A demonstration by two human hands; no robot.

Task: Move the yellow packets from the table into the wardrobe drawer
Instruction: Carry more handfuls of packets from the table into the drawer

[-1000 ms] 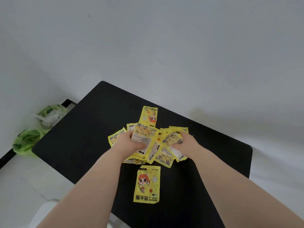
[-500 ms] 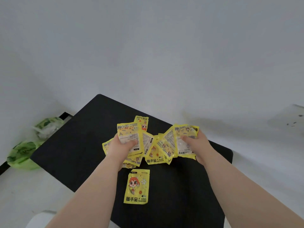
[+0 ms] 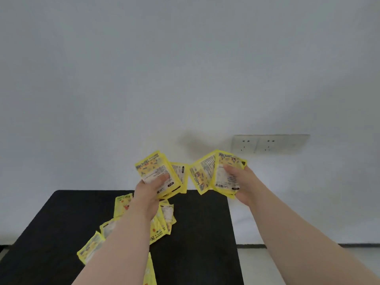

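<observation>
My left hand is raised above the black table, gripping a fanned bunch of yellow packets. My right hand holds a second bunch of yellow packets at the same height, just past the table's far right corner. Several more yellow packets lie on the table beneath my left forearm, partly hidden by it. No wardrobe or drawer is in view.
A white wall fills the view ahead, with a double wall socket to the right. Pale floor and a dark skirting strip run to the right of the table.
Both hands have lifted their bunches of packets off the table and up in front of the wall. My head has tilted up, so the green bags at the left have left the view.
</observation>
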